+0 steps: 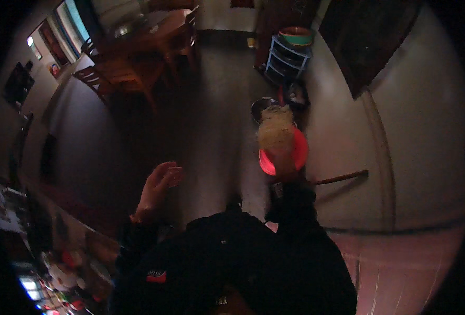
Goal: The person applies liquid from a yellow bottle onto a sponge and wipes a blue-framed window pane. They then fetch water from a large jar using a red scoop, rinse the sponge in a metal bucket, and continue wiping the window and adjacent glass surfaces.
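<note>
My left hand [159,185] is raised at the left of centre, fingers apart and slightly curled, holding nothing. In front of my dark right sleeve, my right hand [286,172] is in deep shadow at the near edge of a bright red round plastic piece [301,149]. Its grip cannot be made out. A tan, blurred, fibrous-looking thing [276,128] overlaps the red piece and extends away from me. A thin wooden stick [342,177] juts to the right from beside that hand, casting a shadow on the wall; whether it is held is unclear.
A round metal-looking pan [263,108] lies beyond the tan thing. Behind stands a tiered rack [289,53] with a green and orange basin [296,38] on top. A wooden table [149,31] and chairs [126,75] stand back left. A pale wall [346,138] runs along my right.
</note>
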A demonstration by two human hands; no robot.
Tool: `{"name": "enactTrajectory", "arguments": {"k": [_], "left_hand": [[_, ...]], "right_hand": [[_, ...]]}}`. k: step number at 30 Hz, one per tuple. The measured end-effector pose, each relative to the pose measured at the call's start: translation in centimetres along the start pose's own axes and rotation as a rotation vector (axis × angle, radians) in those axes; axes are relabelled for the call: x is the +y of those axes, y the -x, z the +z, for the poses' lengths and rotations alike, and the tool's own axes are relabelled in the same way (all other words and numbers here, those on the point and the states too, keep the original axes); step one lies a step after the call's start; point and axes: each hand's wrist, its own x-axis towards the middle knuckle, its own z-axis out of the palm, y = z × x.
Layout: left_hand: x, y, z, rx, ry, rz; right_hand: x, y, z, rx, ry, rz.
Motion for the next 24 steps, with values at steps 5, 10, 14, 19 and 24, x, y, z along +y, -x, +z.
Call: {"name": "enactTrajectory", "arguments": {"k": [5, 10, 14, 19, 24], "left_hand": [[3.3, -12.0, -1.3, 0.089, 0.124, -0.035], [5.3, -22.6, -7.3, 0.108, 0.033, -0.042], [6.5, -36.8, -10.5, -0.004, -0.048, 0.005], [8.9, -57.8, -7.0, -0.317, -0.11, -0.12], [7.3, -72.4, 2.5, -0.668, -0.248, -0.16]], "right_hand": [[-4.3, -9.5, -9.3, 0.211, -0.001, -0.071], [-4.5, -17.2, -15.3, 0.36, 0.035, -0.141], [-3.5, -19.7, -20.3, 0.549, 0.055, -0.215], [-2.5, -21.6, -27.2, 0.813, 0.049, -0.303], [-0.5, -21.1, -31.6, 1.072, -0.001, -0.368]]}}
